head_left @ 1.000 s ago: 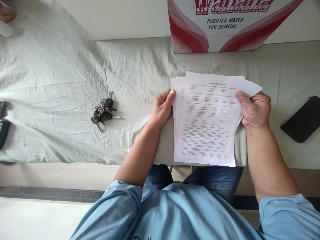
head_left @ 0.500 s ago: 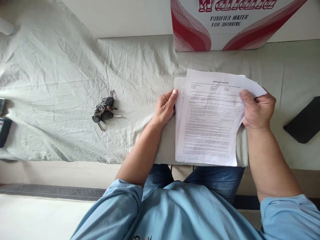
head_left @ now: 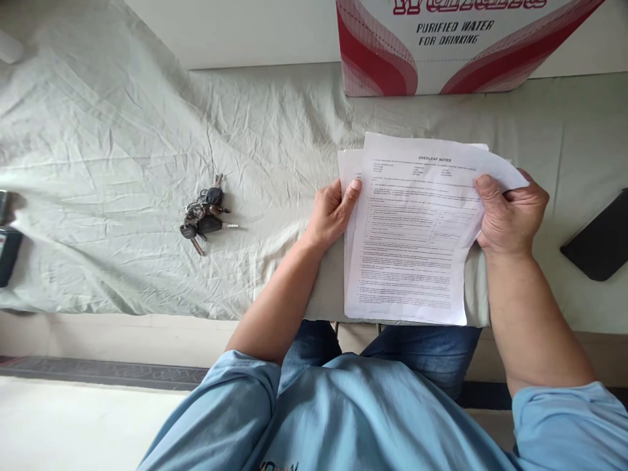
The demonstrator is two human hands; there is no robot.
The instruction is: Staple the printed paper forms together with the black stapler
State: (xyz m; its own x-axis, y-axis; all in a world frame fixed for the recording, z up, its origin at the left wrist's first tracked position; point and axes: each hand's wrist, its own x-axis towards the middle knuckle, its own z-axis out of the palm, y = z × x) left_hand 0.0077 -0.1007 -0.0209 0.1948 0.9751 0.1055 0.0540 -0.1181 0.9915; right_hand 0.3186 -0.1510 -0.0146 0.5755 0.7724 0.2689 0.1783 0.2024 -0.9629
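A stack of printed paper sheets (head_left: 409, 242) headed "OVERLEAF NOTES" lies over the near edge of a table covered with a wrinkled pale cloth (head_left: 122, 163). My left hand (head_left: 333, 212) grips the stack's left edge, thumb on the top sheet. My right hand (head_left: 510, 216) grips the upper right corner, where the top sheet bends under the thumb. The lower sheets stick out slightly at the left and top.
A bunch of keys (head_left: 203, 216) lies on the cloth to the left of the papers. A red and white water carton (head_left: 441, 46) stands behind them. A black flat object (head_left: 598, 242) lies at the right edge, a dark item (head_left: 7, 252) at the left edge.
My left thumb has slid further right onto the top sheet. A hand seen at the far top left a second ago is gone from view. The papers have shifted only slightly.
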